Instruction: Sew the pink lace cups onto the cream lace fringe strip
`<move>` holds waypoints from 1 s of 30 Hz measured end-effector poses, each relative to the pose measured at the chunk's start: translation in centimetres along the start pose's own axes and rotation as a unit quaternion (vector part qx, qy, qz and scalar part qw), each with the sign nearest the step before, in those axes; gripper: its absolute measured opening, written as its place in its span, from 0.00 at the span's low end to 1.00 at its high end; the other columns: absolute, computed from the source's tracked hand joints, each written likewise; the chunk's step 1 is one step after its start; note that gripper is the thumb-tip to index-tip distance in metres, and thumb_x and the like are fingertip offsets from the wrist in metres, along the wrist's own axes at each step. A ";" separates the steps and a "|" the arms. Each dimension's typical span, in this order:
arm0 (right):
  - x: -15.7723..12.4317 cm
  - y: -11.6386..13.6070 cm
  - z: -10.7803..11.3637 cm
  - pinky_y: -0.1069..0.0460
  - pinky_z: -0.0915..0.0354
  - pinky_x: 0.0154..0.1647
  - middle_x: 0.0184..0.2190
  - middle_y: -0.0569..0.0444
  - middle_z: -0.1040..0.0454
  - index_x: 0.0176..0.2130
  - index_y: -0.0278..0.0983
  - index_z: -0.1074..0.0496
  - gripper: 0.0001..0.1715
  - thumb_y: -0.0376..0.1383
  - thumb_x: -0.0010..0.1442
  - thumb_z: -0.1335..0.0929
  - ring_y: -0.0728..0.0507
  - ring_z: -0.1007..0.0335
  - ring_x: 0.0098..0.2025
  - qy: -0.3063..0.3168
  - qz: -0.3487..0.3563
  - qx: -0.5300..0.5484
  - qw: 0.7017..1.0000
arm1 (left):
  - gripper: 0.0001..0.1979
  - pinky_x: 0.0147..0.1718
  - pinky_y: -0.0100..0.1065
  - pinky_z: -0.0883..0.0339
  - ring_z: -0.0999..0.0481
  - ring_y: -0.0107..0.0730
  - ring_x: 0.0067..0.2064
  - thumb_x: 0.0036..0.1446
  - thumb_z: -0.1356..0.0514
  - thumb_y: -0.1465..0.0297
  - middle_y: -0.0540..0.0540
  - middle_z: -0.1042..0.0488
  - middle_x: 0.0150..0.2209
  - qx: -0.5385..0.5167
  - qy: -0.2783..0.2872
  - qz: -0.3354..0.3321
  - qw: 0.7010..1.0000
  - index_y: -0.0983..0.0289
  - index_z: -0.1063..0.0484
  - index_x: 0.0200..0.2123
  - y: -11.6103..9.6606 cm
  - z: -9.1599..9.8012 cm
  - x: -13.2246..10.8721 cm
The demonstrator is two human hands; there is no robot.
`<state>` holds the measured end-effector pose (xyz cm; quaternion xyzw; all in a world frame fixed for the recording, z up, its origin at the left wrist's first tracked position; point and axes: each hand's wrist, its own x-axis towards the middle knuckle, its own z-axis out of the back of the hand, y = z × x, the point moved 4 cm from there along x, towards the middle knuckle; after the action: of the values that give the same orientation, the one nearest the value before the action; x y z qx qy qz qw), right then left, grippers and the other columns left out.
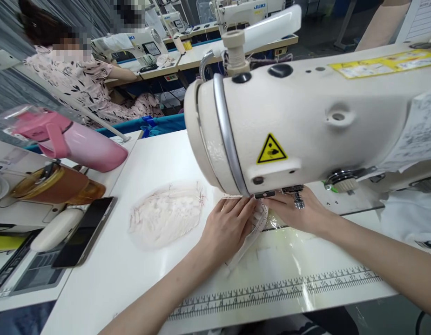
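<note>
Under the head of a cream sewing machine (306, 111), a small piece of white lace-edged fabric (260, 218) lies on the machine bed. My left hand (229, 223) rests flat on it, fingers stretched toward the needle area. On the other side, my right hand (295, 209) reaches in beneath the machine head beside the fabric; its fingertips are hidden behind the machine parts, so I cannot tell their grip. To the left on the table (131, 288) lies a pale oval fabric piece (170, 214) with loose thread ends along its edge.
At the left are a pink tumbler (86, 144), an amber cup (51, 184), a white oval case (57, 230) and a black phone (84, 232). A printed ruler (264, 293) runs along the front edge. Beyond, a person (76, 83) sits near other sewing machines (145, 44).
</note>
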<state>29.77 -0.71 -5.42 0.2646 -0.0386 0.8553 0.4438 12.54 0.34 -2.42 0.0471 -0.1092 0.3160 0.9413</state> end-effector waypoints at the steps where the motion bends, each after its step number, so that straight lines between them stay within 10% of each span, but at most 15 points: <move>1: 0.3 0.1 0.3 0.50 0.36 0.34 0.48 0.56 0.24 0.46 0.41 0.27 0.21 0.24 0.58 0.38 0.46 0.27 0.37 -0.008 0.010 -0.007 1.000 | 0.19 0.47 0.43 0.34 0.27 0.40 0.51 0.67 0.53 0.70 0.58 0.27 0.53 0.007 -0.010 -0.003 1.000 0.66 0.36 0.57 0.0 0.6 -0.1; 8: 1.5 1.2 2.4 0.51 0.50 0.24 0.39 0.59 0.21 0.36 0.35 0.27 0.14 0.23 0.57 0.38 0.50 0.29 0.32 -0.042 0.067 -0.050 0.996 | 0.36 0.32 0.39 0.33 0.25 0.42 0.42 0.61 0.55 0.43 0.59 0.23 0.47 -0.018 -0.034 -0.193 0.980 0.68 0.28 0.49 -0.6 4.3 -4.3; 13: 1.0 1.2 1.8 0.51 0.54 0.24 0.42 0.56 0.24 0.39 0.36 0.28 0.18 0.24 0.54 0.41 0.50 0.32 0.29 0.004 0.058 -0.036 0.998 | 0.11 0.33 0.30 0.31 0.24 0.35 0.44 0.64 0.48 0.76 0.57 0.24 0.47 -0.016 -0.059 -0.100 0.993 0.67 0.31 0.48 -0.9 4.7 -7.0; 17: 0.9 1.2 1.4 0.51 0.49 0.27 0.43 0.52 0.25 0.39 0.38 0.28 0.15 0.29 0.54 0.40 0.47 0.33 0.32 0.024 0.057 0.024 0.998 | 0.11 0.22 0.26 0.35 0.23 0.29 0.34 0.67 0.56 0.76 0.58 0.24 0.43 -0.068 0.004 0.051 0.996 0.65 0.37 0.47 0.0 5.9 -5.4; 24: 1.2 1.4 2.1 0.51 0.40 0.40 0.39 0.56 0.22 0.35 0.39 0.26 0.10 0.30 0.62 0.37 0.48 0.29 0.37 -0.008 0.089 0.066 0.994 | 0.06 0.27 0.32 0.40 0.30 0.33 0.29 0.62 0.48 0.74 0.52 0.28 0.29 0.002 0.023 -0.068 0.997 0.65 0.34 0.42 0.3 3.9 -0.4; 30: 0.9 1.5 2.3 0.50 0.37 0.41 0.42 0.55 0.23 0.43 0.39 0.27 0.11 0.32 0.62 0.36 0.48 0.29 0.38 -0.016 0.085 0.014 0.996 | 0.13 0.27 0.33 0.48 0.39 0.28 0.24 0.61 0.51 0.82 0.47 0.36 0.20 0.069 -0.112 -0.112 0.985 0.64 0.30 0.31 0.3 1.6 -0.1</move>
<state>29.11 -1.63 -2.78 0.2800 -0.0561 0.8863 0.3646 12.02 0.26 -0.87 0.1586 -0.1858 0.2078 0.9472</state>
